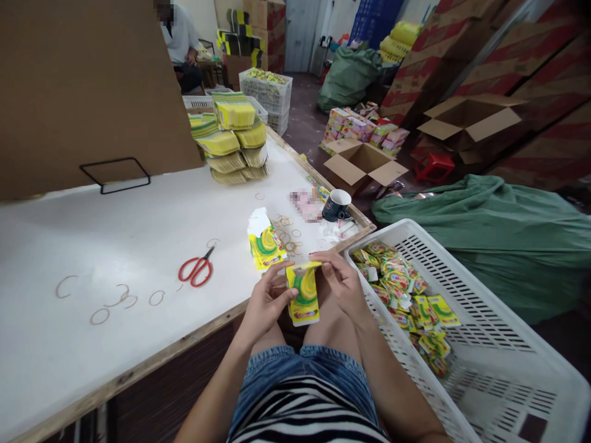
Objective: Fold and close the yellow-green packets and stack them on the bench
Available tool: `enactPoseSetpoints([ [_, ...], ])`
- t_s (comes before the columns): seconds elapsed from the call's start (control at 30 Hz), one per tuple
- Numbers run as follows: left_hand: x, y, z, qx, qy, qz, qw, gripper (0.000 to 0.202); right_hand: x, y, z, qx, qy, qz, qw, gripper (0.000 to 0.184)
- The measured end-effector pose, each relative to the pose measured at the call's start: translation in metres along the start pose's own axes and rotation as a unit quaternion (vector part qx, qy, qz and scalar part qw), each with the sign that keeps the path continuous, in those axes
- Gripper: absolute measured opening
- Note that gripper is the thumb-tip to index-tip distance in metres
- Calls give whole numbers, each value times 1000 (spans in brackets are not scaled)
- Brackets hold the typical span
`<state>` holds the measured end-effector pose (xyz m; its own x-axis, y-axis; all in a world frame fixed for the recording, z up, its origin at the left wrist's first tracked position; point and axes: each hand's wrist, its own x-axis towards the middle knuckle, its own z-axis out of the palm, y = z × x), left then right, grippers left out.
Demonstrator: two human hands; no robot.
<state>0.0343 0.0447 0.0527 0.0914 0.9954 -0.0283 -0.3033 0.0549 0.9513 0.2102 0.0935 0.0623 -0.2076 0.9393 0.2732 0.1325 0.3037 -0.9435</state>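
Above my lap, in the head view, a small yellow and green printed carton (305, 298) is held upright. My left hand (268, 298) grips its left side, thumb on the front face and fingers behind. At the carton's top right corner, the fingers of my right hand (341, 284) are closed on the top flap. Just beyond, at the table's edge, lies a short stack of flat cartons (266, 246) of the same print, white flaps pointing away. Rubber bands (289, 237) are scattered right beside that stack.
Red-handled scissors (196, 271) lie left on the white table (115, 246). Bundled cartons (231, 138) are piled at the back, and a mug (336, 206) stands right. A white crate (489, 344) with several small cartons is at my right. Another person (180, 40) sits far off.
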Motion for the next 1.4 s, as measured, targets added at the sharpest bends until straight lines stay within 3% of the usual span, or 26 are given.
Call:
enactPoseSetpoints([
  [0.13, -1, -2, 5, 68, 26, 7, 997, 47, 1, -7, -4, 42, -91, 75, 992, 29],
  [0.23, -1, -4, 6, 76, 18, 7, 997, 45, 1, -8, -1, -6, -137, 106, 985, 37],
  [0.4, 1, -3, 3, 23, -10, -12, 1000, 47, 2, -7, 3, -182, -99, 52, 977, 29],
  [0.5, 2, -3, 2, -15, -1, -15, 1000, 50, 1, -7, 5, -216, -104, 33, 970, 32],
  [0.67, 3, -2, 4, -26, 10, -14, 1000, 49, 0, -3, 5, -184, -114, 28, 976, 36],
  [0.87, 6, 2, 5, 4, 29, -8, 1000, 47, 1, -1, 3, -215, -93, 45, 971, 37],
  [1.0, 5, 3, 5, -5, 43, -7, 999, 48, 2, 1, -1, -152, -94, 11, 984, 28],
  [1.1, 4, -1, 11, -6, 35, -13, 999, 46, -1, 3, -5, -76, -78, 29, 994, 25],
  [1.17, 5, -4, 14, 22, 39, 7, 999, 43, -4, 1, -10, -61, -42, 25, 997, 23],
  [1.23, 9, -6, 13, 111, 79, 63, 989, 40, -6, -4, -18, -123, 69, -28, 990, 18],
  [1.33, 17, -11, 0, 299, 179, 144, 926, 48, -4, -10, -30, -247, 233, -102, 935, 21],
  [1.4, 22, -17, -10, 372, 203, 145, 894, 57, 3, -6, -29, -262, 241, -102, 929, 27],
])
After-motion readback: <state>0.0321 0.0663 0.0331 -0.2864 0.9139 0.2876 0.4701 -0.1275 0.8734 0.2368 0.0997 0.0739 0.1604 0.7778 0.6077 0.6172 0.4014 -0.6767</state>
